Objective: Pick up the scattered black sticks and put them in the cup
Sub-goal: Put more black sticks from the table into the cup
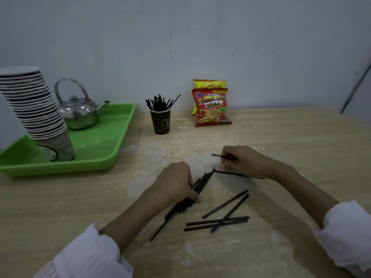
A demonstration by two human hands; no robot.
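Observation:
A dark paper cup (161, 123) stands upright at the back middle of the wooden table, with several black sticks poking out of its top. My left hand (174, 182) is closed around a bundle of black sticks (201, 182) that slants across the table in front of me. My right hand (244, 161) pinches a single black stick (217, 155) just above the table. Another stick (230, 173) lies under that hand. Several loose sticks (220, 219) lie crossed on the table near me, between my forearms.
A green tray (112, 141) at the left holds a tall stack of paper cups (34, 109) and a steel kettle (80, 112). Two snack bags (211, 107) lean against the wall behind the cup. The table (301, 147) runs on to the right.

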